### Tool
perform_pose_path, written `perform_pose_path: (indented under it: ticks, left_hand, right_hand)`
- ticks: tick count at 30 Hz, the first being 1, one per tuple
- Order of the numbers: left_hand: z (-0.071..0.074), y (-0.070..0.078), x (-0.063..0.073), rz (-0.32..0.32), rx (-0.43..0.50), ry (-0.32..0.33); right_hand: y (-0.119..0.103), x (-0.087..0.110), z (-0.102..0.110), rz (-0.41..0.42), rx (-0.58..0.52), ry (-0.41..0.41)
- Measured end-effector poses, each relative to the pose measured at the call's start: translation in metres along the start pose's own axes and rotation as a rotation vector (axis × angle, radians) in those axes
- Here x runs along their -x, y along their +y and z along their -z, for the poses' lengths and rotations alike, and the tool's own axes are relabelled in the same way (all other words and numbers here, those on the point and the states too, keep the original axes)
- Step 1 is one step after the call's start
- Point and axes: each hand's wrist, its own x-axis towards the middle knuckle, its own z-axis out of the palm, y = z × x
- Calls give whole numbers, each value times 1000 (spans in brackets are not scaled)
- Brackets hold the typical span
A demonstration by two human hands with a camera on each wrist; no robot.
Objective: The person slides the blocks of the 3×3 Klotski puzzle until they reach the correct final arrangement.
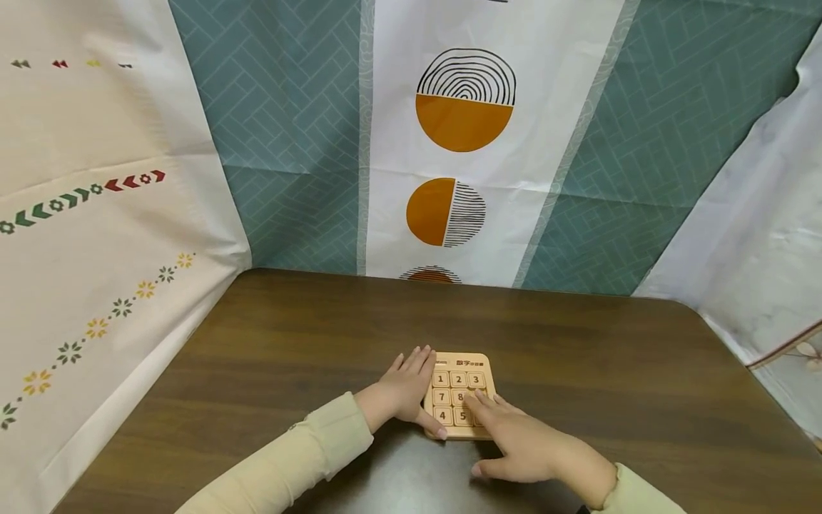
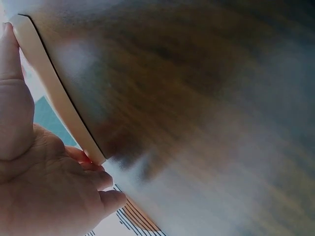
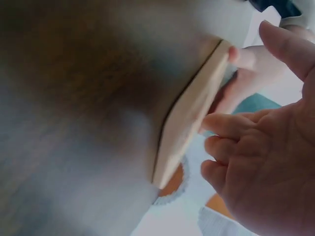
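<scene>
A wooden number slide puzzle (image 1: 459,380) lies flat on the dark table, its square tiles facing up. Tiles 1, 2, 3, 7, 8, 4 and 5 can be read; the right hand covers the lower right ones. My left hand (image 1: 404,391) holds the board's left side, thumb at the near corner and fingers by the far one. In the left wrist view, the board's pale edge (image 2: 59,93) spans between that thumb and the fingers. My right hand (image 1: 523,444) reaches over the tiles with fingers extended, fingertips at the middle right, thumb apart from the board.
The brown wooden table (image 1: 308,321) extends around the puzzle on all sides. Behind it hangs a patterned teal and white cloth (image 1: 295,143). A cream cloth (image 1: 115,235) borders the left side, and a whitish one (image 1: 758,235) the right.
</scene>
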Motion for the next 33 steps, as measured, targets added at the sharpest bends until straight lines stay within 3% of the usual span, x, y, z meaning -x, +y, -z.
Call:
perform_pose_path:
  ticks: [6,15,21,26,33]
  left_hand:
    - [3,-3,-1,9,-14,0]
    - [-1,1,-4,8,2,-15]
    - [1,3,-2,4,0,-13]
    - [1,2,-2,10,-3,-13]
    - [0,-1,-1,12,6,-14]
  right_hand:
    - [-1,22,-2,-5,28,-33]
    - [1,8,-3,-18,163,35]
    - [-13,1,-7,65,201,4]
    - [-13,2,-6,46,181,-42]
    - [-3,13,-1,8,107,-44]
